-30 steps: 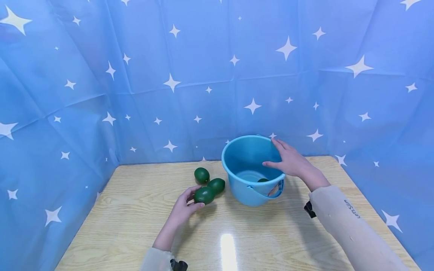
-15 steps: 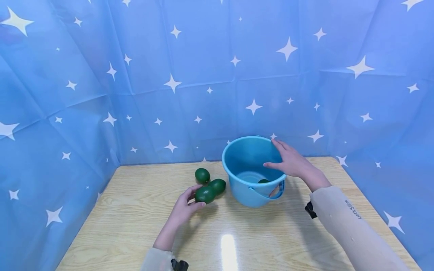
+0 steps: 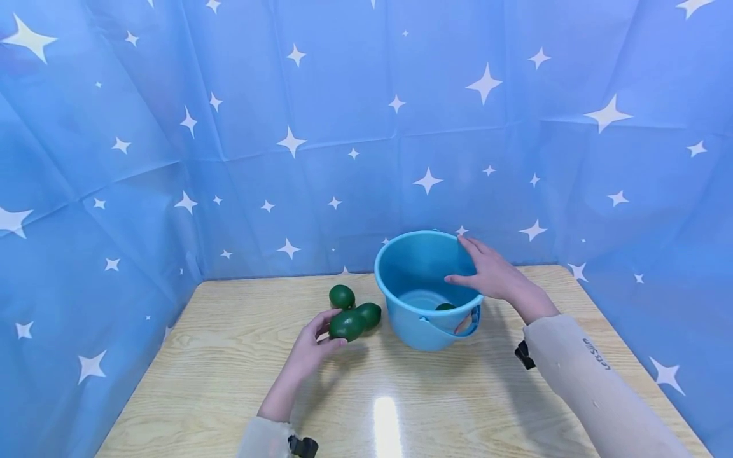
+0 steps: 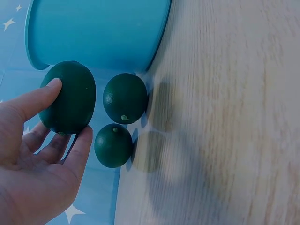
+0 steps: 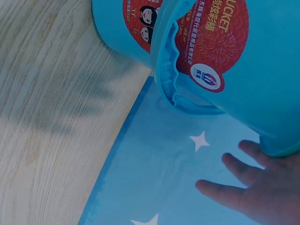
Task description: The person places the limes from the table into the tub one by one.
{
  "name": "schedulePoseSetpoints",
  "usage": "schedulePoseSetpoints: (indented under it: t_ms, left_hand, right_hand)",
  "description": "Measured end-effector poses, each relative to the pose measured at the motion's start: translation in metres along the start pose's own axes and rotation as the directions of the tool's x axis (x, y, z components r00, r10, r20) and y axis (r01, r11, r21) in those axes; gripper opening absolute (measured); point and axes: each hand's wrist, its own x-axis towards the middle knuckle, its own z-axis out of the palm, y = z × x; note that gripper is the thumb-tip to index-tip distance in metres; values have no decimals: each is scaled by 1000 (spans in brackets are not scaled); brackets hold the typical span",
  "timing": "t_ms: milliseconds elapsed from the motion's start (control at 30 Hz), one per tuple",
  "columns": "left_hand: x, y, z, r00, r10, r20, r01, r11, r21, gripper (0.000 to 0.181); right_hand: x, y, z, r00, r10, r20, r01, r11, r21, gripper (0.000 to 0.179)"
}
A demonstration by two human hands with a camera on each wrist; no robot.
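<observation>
My left hand (image 3: 309, 348) holds a dark green lime (image 4: 70, 98) between thumb and fingers, slightly above the table in the left wrist view. Right behind it are two more limes on the table, one nearer the bucket (image 4: 125, 97) and one farther left (image 3: 342, 296). The light blue bucket (image 3: 420, 331) stands upright at the table's back, its handle (image 5: 165, 70) hanging down on the right. Inside, part of another lime (image 3: 445, 306) shows near the bottom. My right hand (image 3: 491, 272) rests over the bucket's right rim, thumb on the inner side, the other fingers straight and spread outside.
A wooden table (image 3: 229, 381) carries everything. Blue cloth with white stars (image 3: 321, 165) hangs behind it and along both sides, close to the bucket's far side. A red label (image 5: 213, 42) sits on the bucket's outer wall.
The lime in my left hand has risen slightly and now covers more of the lime behind it. My right hand and the bucket have stayed in place.
</observation>
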Motion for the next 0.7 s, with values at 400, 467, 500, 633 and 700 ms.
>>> schedulePoseSetpoints:
  t_ms: [400,467,500,633,700]
  left_hand:
    - [1,4,-1,1000,27,0,-27,1000,1,57]
    - [1,4,-2,1000,27,2,-27,1000,8,57]
    - [1,4,-2,999,32,4,-32,999,13,57]
    - [2,5,-2,1000,24,0,-24,1000,13,57]
    - [2,7,-3,1000,24,-1,-24,1000,10,58]
  right_hand:
    - [0,-2,0,1000,-12,-7,12,1000,3,102]
    - [0,-1,0,1000,-11,-7,11,1000,1,103]
    - [0,-1,0,1000,-11,-7,11,1000,1,103]
    - [0,-1,0,1000,-13,-6,13,1000,0,104]
    - [0,-1,0,1000,-14,-6,14,1000,0,104]
